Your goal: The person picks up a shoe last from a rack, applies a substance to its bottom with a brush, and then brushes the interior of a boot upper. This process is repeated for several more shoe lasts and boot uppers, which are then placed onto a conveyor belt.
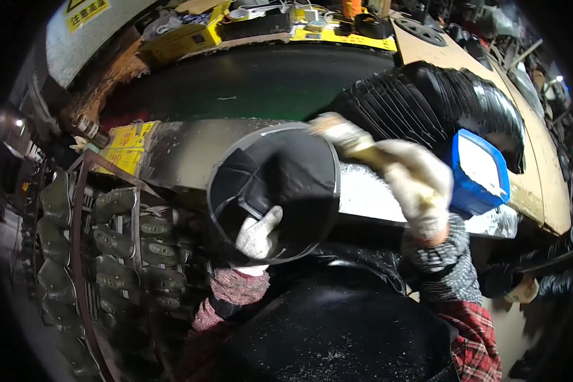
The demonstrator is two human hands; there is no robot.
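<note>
While olive-green shoe-shaped pieces [116,242] line a rack [77,223] at left, the white-gloved left hand [259,234] overlaps the black bucket [315,210] at centre, thumb extended, other fingers hidden; right of it, the gloved right hand [420,178] blurs, its fingers unreadable, beside a blue tub [466,191] holding white material [479,167].

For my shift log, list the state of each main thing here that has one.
Round black bucket: open, dark material inside.
Left hand: gloved, over the near rim; grip unclear.
Right hand: gloved, motion-blurred, by the far rim; grip unclear.
Blue tub: open, holding white contents.
Black sheets: stacked, fanned.
Olive-green shoes: set in rows.
Lamp: lit.
</note>
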